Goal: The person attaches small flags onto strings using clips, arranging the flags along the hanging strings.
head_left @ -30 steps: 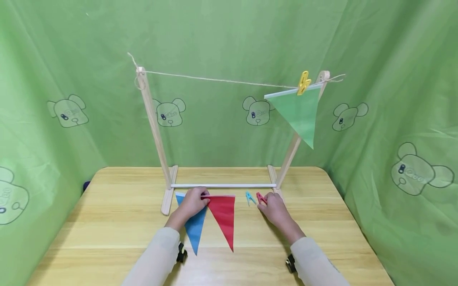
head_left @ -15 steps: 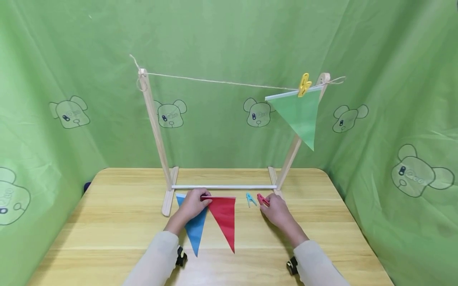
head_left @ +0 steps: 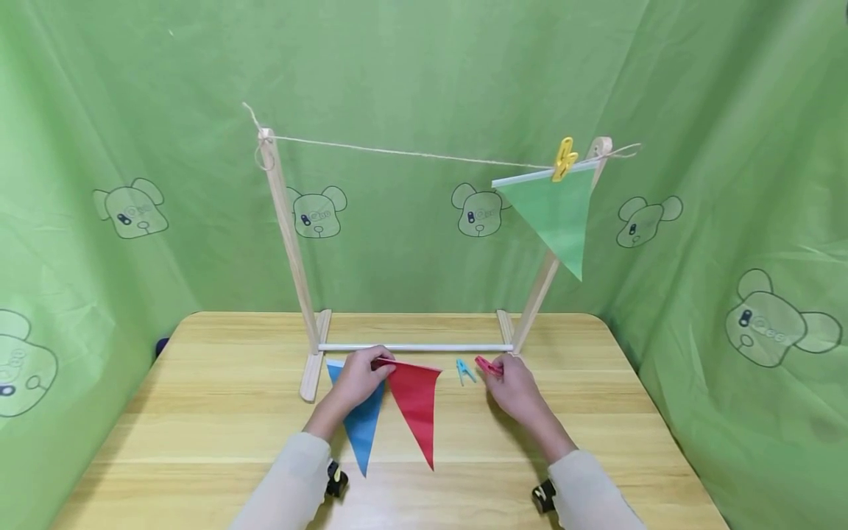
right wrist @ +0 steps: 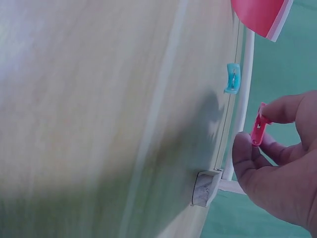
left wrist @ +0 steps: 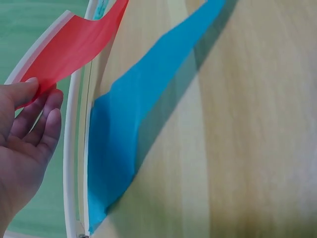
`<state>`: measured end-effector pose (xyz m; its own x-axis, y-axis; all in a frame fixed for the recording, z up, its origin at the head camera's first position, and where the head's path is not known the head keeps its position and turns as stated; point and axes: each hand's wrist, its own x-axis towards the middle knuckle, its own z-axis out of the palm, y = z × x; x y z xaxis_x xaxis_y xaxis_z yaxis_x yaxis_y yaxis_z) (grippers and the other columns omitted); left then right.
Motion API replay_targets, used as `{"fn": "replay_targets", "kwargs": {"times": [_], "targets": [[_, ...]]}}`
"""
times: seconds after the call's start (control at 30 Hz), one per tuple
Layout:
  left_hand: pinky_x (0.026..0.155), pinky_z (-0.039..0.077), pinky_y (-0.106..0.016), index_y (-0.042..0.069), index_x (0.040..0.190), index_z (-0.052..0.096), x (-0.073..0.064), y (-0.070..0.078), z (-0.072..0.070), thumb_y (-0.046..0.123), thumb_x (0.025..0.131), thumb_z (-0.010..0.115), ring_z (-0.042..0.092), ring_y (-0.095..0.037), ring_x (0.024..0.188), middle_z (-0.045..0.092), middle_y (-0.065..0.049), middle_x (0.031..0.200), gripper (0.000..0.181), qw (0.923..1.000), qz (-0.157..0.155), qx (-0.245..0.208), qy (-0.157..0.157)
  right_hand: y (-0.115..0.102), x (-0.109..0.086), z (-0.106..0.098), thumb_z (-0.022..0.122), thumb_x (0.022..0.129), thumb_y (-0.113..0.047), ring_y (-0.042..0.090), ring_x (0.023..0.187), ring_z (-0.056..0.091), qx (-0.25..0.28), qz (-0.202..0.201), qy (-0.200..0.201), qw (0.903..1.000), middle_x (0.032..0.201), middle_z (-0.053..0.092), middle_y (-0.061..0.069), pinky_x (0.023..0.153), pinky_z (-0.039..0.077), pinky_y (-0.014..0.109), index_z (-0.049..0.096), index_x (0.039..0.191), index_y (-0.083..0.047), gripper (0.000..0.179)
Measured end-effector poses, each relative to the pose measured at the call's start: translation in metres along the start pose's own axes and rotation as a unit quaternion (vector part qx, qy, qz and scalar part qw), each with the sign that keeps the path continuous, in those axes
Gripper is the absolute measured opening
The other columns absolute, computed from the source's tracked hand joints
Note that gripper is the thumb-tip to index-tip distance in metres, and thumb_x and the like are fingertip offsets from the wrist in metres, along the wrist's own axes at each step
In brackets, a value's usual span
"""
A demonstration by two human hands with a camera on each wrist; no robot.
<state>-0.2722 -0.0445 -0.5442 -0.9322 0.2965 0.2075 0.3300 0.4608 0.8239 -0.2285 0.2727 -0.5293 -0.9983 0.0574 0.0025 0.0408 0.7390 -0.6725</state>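
A red triangular pennant (head_left: 417,401) is pinched at its left top corner by my left hand (head_left: 361,379); the left wrist view shows thumb and fingers on its white-edged band. Under that hand a blue pennant (left wrist: 116,148) lies on the table, partly covered in the head view. My right hand (head_left: 513,386) holds a red clothespin (right wrist: 258,126) between thumb and fingers, raised off the wood. Just left of it a light blue clothespin (head_left: 465,371) lies on the table. A green pennant (head_left: 556,210) hangs from the string, held by a yellow clothespin (head_left: 564,160).
A wooden stand has a left post (head_left: 286,235) and a right post (head_left: 539,287), with a string (head_left: 397,152) tied between their tops. A white rod (head_left: 424,347) joins the posts low down. Green curtains (head_left: 411,73) surround the wooden table (head_left: 218,412).
My right hand has picked the red clothespin up from the table. My left hand has lifted and tilted the red pennant's top edge slightly. The head view has shifted a little.
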Motion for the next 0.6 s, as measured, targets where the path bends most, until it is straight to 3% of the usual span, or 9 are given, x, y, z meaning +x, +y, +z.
{"fn": "replay_targets", "kwargs": {"times": [0.33, 0.6], "targets": [[0.071, 0.055, -0.024, 0.012, 0.098, 0.074, -0.002, 0.005, -0.005, 0.008, 0.096, 0.073, 0.065, -0.012, 0.08, 0.075, -0.002, 0.091, 0.005, 0.9988, -0.005, -0.046, 0.013, -0.007, -0.005, -0.008, 0.062, 0.096, -0.008, 0.02, 0.073, 0.056, 0.053, 0.008, 0.017, 0.9984, 0.11, 0.053, 0.018, 0.05, 0.051, 0.025, 0.057, 0.124, 0.003, 0.031], [0.068, 0.055, -0.024, 0.011, 0.099, 0.073, -0.005, 0.011, -0.01, 0.01, 0.098, 0.071, 0.064, -0.013, 0.079, 0.074, -0.002, 0.089, 0.003, 0.9984, -0.007, -0.053, 0.021, -0.009, -0.004, -0.02, 0.064, 0.095, -0.011, 0.024, 0.088, 0.054, 0.036, -0.019, 0.06, 0.9973, 0.108, 0.055, 0.016, 0.065, 0.05, 0.023, 0.061, 0.123, 0.002, 0.031]]}}
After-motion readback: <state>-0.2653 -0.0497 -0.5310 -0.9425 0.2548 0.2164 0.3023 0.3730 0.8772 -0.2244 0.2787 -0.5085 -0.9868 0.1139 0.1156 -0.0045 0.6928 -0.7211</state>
